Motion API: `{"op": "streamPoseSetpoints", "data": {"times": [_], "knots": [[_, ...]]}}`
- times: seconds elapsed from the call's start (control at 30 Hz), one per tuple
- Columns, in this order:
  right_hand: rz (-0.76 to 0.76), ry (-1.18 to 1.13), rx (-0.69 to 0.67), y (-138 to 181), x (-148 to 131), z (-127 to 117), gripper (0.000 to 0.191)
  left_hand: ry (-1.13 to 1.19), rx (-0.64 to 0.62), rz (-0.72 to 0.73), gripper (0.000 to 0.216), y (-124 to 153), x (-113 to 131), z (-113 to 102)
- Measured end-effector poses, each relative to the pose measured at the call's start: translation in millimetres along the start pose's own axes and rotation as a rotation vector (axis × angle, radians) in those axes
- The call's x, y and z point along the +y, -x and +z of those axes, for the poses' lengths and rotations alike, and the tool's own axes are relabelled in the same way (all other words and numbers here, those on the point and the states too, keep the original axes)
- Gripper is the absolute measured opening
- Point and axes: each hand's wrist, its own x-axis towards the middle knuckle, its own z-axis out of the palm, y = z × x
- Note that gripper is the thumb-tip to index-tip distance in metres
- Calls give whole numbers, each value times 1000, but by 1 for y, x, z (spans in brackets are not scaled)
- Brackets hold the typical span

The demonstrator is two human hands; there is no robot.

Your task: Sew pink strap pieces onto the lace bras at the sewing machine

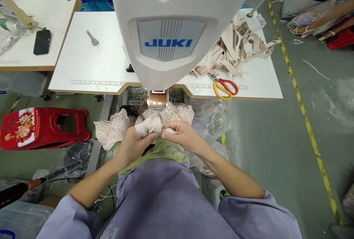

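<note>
Workshop floor, green concrete, white machine table (pixel 91 65) ahead. Beige fabric piece (pixel 148 125) sits just below the machine's brown post (pixel 157 100), held from both sides. Left hand (pixel 132 146) is wrapped round its left end, fingers closed on it. Right hand (pixel 182 135) nips the right edge between thumb and forefinger. Reads as a two-point hold to keep the edge flat and lined up close to the post.

Lace pieces (pixel 113 130) bunch around the fabric, touching it and draped toward the lap. Can't tell if they're joined to it.

JUKI machine head (pixel 168 28) is directly above and hides the needle area. Scissors (pixel 224 87) lie at the table edge on the right, probably parked there for quick reach. Pile of beige strips (pixel 235 51) is just behind them. Red stool (pixel 41 126) is on the floor to the left, phone (pixel 42 41) on the far table, both well apart.
</note>
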Motion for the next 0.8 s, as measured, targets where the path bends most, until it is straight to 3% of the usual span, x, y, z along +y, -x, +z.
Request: {"op": "streamPoseSetpoints", "data": {"times": [0.13,0.37,0.63,0.73,0.8], "knots": [[34,-48,22,-2,4,0,28,181,-81,-66,32,-8,-4,-3],[20,1,81,0,6,3,26,376,-3,-194,33,-12,-8,6],[-146,263,187,0,1,5,18,392,81,-108,28,-11,0,13],[-94,140,124,-1,-9,-4,19,388,127,-64,36,-5,-12,9],[-69,-7,75,-5,-19,-12,22,529,227,4,58,1,-25,10]]}}
